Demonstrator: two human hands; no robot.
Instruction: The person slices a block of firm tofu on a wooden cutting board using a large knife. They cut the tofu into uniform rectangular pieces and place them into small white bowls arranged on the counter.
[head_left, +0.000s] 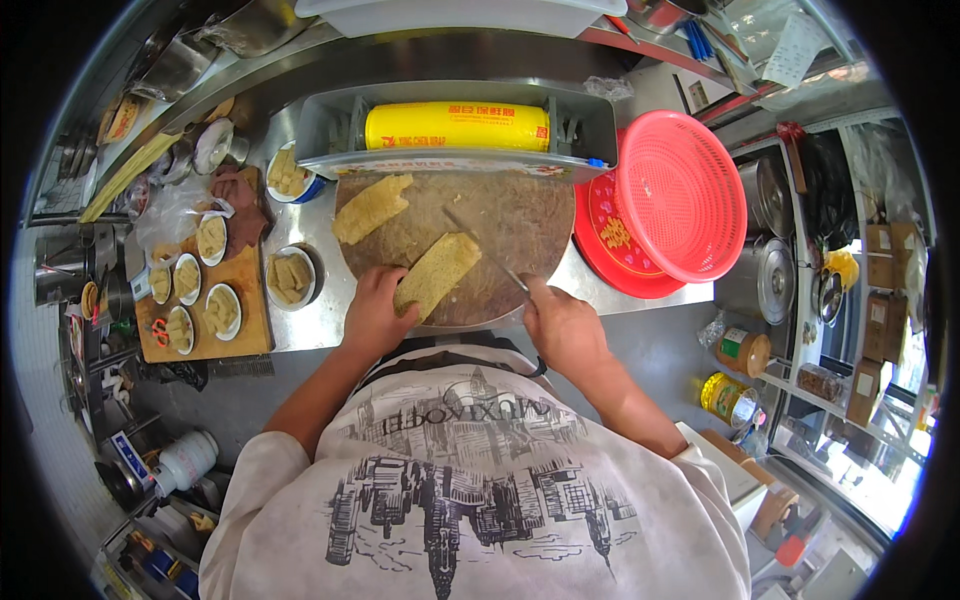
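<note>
On a round wooden chopping board (517, 202) lies a flat yellowish slab of food (442, 274), set at a slant. My left hand (379, 311) grips its near left end, thumb and fingers on either side. In my right hand (562, 319) is the handle of a knife (491, 259), its thin blade pointing away over the board. The blade's tip is just beyond the slab's far right end; whether it touches the slab I cannot tell. A second yellowish piece (373, 208), with a ragged end, rests at the board's far left.
Bowls of cut yellow pieces (290, 277) stand left of the board, several on a wooden board (255, 315). A yellow cling-wrap roll (457, 126) sits in a metal dispenser (450, 161) behind. At right, a pink plastic basket (682, 195) leans over a red tray (622, 262).
</note>
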